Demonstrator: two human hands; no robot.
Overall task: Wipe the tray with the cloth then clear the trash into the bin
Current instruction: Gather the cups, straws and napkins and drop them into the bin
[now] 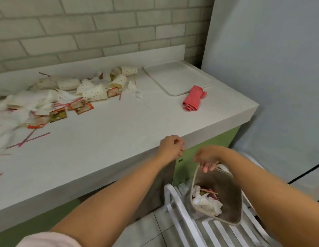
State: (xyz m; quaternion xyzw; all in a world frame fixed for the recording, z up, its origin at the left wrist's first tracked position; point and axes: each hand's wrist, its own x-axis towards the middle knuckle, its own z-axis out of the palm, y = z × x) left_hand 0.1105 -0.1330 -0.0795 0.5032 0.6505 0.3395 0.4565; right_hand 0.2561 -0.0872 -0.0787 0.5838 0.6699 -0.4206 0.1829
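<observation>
A white tray (176, 77) lies at the counter's far right, with a folded red cloth (194, 98) beside its near edge. Trash (69, 97) is strewn over the left half: dotted paper cups, white napkins, red straws and small packets. A beige bin (231, 209) stands below the counter's corner on a white slatted chair, holding napkins and straws. My left hand (171, 147) hovers at the counter's front edge with fingers curled, holding nothing I can see. My right hand (206, 158) hangs over the bin's rim, fingers loose and pointing down, empty.
The white counter (105, 136) runs along a grey brick wall, with green cabinet fronts beneath. A pale panel stands to the right of the counter. The white slatted chair (181, 221) sits on tiled floor under the bin.
</observation>
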